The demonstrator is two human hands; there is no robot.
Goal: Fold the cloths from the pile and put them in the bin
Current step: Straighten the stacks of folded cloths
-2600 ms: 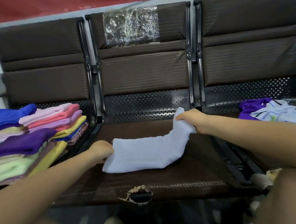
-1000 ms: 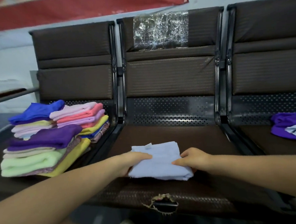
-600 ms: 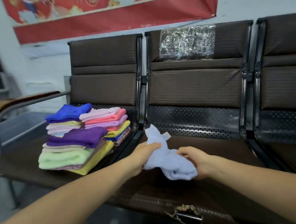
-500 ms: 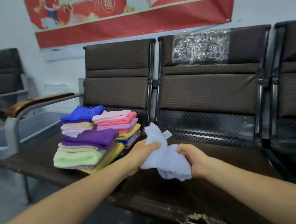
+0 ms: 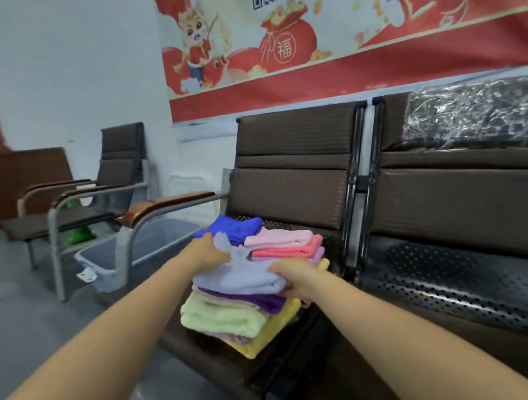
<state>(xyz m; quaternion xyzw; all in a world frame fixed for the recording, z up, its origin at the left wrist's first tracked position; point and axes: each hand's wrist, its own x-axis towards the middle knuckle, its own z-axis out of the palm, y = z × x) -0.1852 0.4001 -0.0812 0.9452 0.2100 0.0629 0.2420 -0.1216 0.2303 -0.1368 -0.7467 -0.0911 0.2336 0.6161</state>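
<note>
On top of the folded stack (image 5: 233, 314), on the chair surface (image 5: 211, 359), lies the pale blue cloth (image 5: 240, 278). Left hand (image 5: 208, 253) and right hand (image 5: 294, 279) grip its ends, probably to keep the fold. The bin (image 5: 153, 242) waits beside.

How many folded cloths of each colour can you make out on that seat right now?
Pale blue towelling cloth, held by left hand and right hand: 1
Royal blue cloth: 1
Pale pink cloth: 1
Coral cloth: 1
Lilac cloth: 1
Deep purple cloth: 1
Pale green cloth: 1
Yellow cloths: 2
Total: 9; thinner layers between are unclear.
</note>
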